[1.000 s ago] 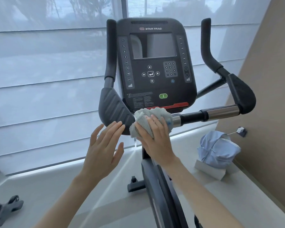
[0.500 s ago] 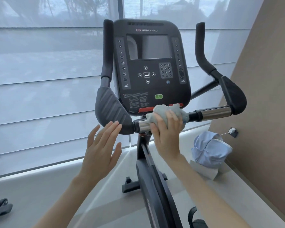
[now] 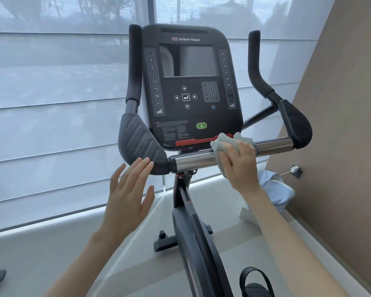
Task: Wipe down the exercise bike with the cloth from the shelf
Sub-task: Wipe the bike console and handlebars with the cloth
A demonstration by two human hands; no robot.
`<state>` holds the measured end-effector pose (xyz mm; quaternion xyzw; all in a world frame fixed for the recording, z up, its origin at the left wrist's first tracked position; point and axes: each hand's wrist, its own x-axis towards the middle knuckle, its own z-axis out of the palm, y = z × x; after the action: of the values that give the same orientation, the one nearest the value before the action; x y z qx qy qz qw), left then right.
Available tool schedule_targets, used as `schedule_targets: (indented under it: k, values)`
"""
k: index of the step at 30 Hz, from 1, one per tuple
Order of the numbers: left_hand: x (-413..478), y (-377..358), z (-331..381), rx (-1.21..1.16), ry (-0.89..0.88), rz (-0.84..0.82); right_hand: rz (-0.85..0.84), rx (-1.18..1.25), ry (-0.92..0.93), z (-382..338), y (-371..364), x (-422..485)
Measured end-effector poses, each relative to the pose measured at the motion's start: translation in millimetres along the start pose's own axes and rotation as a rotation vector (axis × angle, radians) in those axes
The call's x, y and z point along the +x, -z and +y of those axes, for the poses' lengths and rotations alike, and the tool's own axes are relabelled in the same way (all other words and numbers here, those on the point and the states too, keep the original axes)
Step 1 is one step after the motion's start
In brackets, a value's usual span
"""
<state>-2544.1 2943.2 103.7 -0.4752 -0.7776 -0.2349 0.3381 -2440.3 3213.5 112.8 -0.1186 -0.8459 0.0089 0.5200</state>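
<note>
We press the cloth (image 3: 225, 144) around the chrome handlebar (image 3: 193, 160) of the exercise bike (image 3: 193, 228) with our right hand (image 3: 239, 166), fingers curled over it, just below the console's (image 3: 191, 82) lower right edge. Our left hand (image 3: 128, 198) hovers open and empty, fingertips near the left grip pad (image 3: 137, 140). To wipe well, we would keep the cloth wrapped snugly and draw it along the whole bar, turning to a clean face. The console reads "STAR TRAC"; side scales run 1 to 21 and 24 to 40.
</note>
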Motion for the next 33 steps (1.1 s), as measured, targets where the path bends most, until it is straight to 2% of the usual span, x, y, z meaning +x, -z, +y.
schedule_targets:
  k: [2,4,8,11,13,17,19,22,24,29,33]
  values:
    - [-0.2,-0.4,0.6,-0.004,0.002,-0.002,-0.062,-0.023,-0.153,-7.3,1.8,11.0]
    - [0.5,0.2,0.4,-0.007,0.0,-0.009,-0.212,-0.095,-0.299,-27.1,0.3,28.1]
    - [-0.2,2.0,-4.5,-0.015,-0.025,-0.035,-0.625,-0.162,-0.316,-55.4,-1.2,56.8]
    - [-0.4,1.2,-11.2,-0.042,-0.055,-0.044,-0.731,-0.094,-0.304,-77.2,-2.2,62.4]
    - [0.0,0.6,-15.6,-0.065,-0.076,-0.049,-0.634,-0.095,-0.238,-102.2,-8.7,53.9]
    - [2.0,5.2,-23.7,-0.075,-0.133,-0.094,-0.288,-0.082,-0.138,-133.8,-12.2,26.9]
    - [3.6,10.5,-29.3,-0.091,-0.174,-0.13,-0.178,-0.137,-0.083,-139.3,-5.5,20.2]
    - [2.3,21.0,-39.7,-0.146,-0.194,-0.166,-0.179,-0.257,0.004,-145.5,9.2,11.9]
    - [-2.4,28.9,-46.0,-0.192,-0.192,-0.17,-0.232,-0.269,-0.015,-148.8,24.7,0.2]
    - [-17.1,43.1,-37.7,-0.336,-0.289,-0.162,-0.247,-0.333,-0.177,-160.5,82.0,-51.5]
    - [-29.0,45.4,3.8,-0.479,-0.434,-0.194,-0.209,-0.407,-0.361,-181.4,146.9,-98.8]
